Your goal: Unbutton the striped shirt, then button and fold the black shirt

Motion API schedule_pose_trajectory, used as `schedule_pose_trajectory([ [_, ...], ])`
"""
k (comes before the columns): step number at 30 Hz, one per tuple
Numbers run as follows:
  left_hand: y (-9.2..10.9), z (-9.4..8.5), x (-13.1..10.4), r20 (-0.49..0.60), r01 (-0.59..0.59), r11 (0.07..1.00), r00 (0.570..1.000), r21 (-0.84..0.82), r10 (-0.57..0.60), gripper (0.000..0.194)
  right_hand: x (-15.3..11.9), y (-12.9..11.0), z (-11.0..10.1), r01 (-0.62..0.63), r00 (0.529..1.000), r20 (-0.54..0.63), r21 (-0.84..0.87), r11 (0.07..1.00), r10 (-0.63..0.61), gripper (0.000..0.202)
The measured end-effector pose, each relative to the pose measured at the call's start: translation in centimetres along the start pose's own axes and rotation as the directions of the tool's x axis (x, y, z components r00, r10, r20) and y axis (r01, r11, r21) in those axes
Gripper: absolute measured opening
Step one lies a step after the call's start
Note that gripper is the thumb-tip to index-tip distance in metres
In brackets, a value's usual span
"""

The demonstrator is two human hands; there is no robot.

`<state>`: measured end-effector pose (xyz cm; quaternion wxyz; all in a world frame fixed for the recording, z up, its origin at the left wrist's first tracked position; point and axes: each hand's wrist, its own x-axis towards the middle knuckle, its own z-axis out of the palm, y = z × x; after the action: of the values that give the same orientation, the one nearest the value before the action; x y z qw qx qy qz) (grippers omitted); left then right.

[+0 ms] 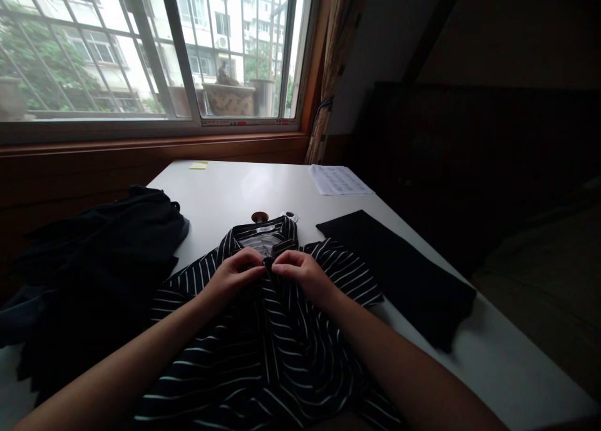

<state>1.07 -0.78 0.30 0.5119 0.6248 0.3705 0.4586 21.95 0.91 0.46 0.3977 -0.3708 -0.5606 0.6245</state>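
A black shirt with white stripes [206, 356] lies front up on the white table, its collar [290, 229] toward the window. My left hand [238, 269] pinches the edge of the shirt's front just below the collar. From the other side my right hand [300, 273] pinches the shirt at the same spot, fingertips almost meeting the left ones. Whatever small part sits between the fingertips, perhaps a button, is too small to make out. Beyond the collar are a brown round object [260, 217] and a white ring-shaped object [291, 216].
Dark clothes are heaped [103, 249] at the left. A folded black garment [399, 268] lies at the right. Printed papers [340, 180] and yellow sticky notes [199, 165] rest on the far part of the white table [225, 190], below a barred window [235, 49].
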Motion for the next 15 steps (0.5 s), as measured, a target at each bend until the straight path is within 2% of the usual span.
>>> schedule_pose_trajectory([
  [15,0.0,-0.04,0.14,0.1,0.044,0.992,0.994,-0.115,-0.032,0.024,-0.17,-0.07,0.23,-0.006,1.0,0.007,-0.018,1.0,0.006,0.019],
])
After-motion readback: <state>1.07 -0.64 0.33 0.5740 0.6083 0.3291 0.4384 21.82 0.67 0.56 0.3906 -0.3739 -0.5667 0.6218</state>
